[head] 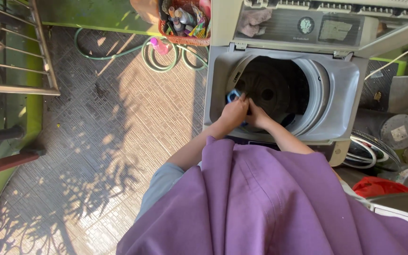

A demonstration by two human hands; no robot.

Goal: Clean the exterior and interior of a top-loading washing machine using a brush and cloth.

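Tiled floor (119,127), both hands (246,113) at washer (336,94) rim, blue piece (233,96)

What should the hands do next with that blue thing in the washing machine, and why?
Probably lift the blue thing up a little, clear of the tub's rim. Both the left hand and the right hand are bunched together on it at the near edge of the open washing machine, so it seems gripped but not yet out.
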